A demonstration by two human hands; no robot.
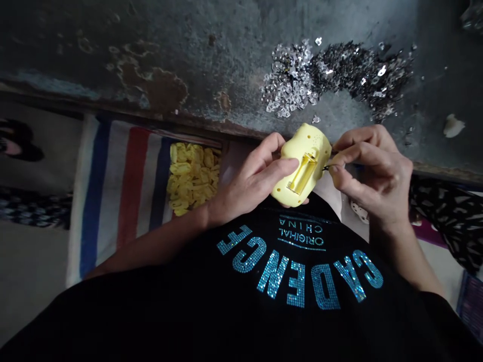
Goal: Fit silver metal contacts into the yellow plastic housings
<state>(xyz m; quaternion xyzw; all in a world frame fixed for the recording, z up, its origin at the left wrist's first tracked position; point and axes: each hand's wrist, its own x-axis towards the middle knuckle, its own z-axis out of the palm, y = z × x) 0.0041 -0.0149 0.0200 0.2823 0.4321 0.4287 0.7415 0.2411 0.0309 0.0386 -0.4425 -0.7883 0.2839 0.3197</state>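
Observation:
My left hand (249, 181) is wrapped around a yellow plastic shell (304, 163) with an open battery slot facing up, held just below the table's front edge. My right hand (372, 173) pinches a small dark metal piece (327, 167) between thumb and forefinger, right at the shell's right side. Both hands hover over my lap, above my black shirt with blue glitter lettering.
A heap of small shiny metal contacts (332, 75) lies on the worn grey table (188, 50). A striped sack (121, 186) at the left holds several yellow plastic parts (192, 176). A pale scrap (452, 125) lies at the table's right.

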